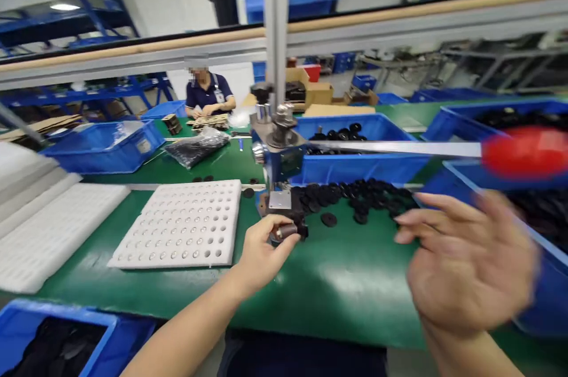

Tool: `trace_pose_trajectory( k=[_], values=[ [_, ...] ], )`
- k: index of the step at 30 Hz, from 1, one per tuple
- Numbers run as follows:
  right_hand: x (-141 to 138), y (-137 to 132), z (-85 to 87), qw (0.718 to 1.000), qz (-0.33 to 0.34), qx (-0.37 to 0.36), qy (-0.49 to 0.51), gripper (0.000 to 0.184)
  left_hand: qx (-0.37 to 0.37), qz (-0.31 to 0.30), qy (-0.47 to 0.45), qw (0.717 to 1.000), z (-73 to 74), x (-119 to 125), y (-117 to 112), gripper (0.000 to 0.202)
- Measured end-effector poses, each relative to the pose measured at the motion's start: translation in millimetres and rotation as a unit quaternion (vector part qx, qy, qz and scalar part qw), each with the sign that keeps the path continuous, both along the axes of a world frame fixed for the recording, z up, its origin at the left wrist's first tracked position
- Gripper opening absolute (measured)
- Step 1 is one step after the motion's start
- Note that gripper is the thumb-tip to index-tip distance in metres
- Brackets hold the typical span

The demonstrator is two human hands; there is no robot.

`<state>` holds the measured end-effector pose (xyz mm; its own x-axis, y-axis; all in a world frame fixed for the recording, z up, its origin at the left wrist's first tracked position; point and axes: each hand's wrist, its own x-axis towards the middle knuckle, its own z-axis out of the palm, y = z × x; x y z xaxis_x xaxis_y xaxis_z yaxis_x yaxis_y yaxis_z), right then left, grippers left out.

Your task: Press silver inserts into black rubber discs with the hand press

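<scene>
My left hand [261,253] pinches a small dark-brown cylindrical part [287,231] with a black piece at its right end. It is at the foot of a lever press [284,155], just below the press's metal block [280,199]. Whether the part touches the press is hidden. My right hand [465,264], blurred by motion, is raised at the right with fingers apart and nothing in it. Above it hangs the red knob [526,152] of the press's lever. Loose black discs [328,220] lie on the green table [337,288] between my hands.
A white foam tray [148,226] with round metal-topped parts and several vacant holes lies left of the press. More white foam [57,226] is farther left. Blue bins [355,170] stand behind and at both sides. Across the table sits a person [208,93] in a dark shirt.
</scene>
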<state>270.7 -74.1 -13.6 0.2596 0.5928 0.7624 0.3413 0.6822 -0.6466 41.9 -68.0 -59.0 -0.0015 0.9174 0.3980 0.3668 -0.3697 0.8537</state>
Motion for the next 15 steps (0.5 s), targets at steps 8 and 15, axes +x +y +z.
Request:
trace_pose_trajectory(
  k=[8,15],
  values=[
    [-20,-14,-109.9,0.889,0.237,-0.389,-0.045,0.038,-0.128,-0.141,-0.055,0.98,-97.2,20,-5,0.019],
    [-19,-19,-135.5,0.88,0.231,-0.412,-0.056,0.028,-0.114,-0.165,0.053,0.978,-131.1,30,-5,0.016]
  ],
)
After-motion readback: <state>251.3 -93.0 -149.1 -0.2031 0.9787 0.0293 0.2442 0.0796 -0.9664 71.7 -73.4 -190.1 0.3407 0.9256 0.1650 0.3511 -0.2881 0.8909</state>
